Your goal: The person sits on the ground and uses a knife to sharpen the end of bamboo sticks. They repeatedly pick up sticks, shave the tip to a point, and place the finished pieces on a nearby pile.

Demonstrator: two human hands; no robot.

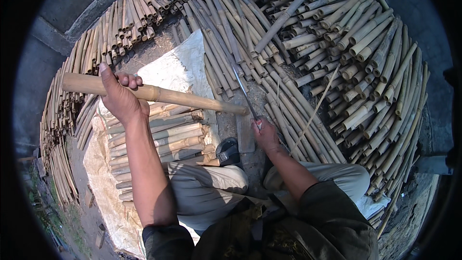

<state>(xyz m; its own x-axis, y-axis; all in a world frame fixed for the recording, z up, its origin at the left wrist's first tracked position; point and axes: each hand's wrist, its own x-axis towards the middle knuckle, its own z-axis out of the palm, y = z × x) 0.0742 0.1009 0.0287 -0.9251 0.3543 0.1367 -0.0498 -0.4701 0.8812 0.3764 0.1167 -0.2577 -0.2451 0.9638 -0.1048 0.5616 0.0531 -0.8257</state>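
A thick, pale bamboo pole [192, 100] lies across the view in front of me, wide at its left end and narrower at its right. My left hand [122, 94] is closed round it near the wide end, thumb up. The narrow end comes close to my right hand [267, 134], which grips a long-bladed hand tool [245, 91] by a handle with some red on it. The blade is thin and points up and away; seen nearly edge-on, it cannot be told as saw or knife. Below the pole, cut bamboo pieces [180, 137] lie side by side on a white sheet [103, 163].
Large stacks of bamboo poles [365, 53] rise at the right, and more bundles [127, 19] stand at the far left. Long poles [303, 110] lie on the ground beside my right hand. A flat wooden block [245, 137] sits between my feet. A grey wall [45, 82] stands behind the left bundles.
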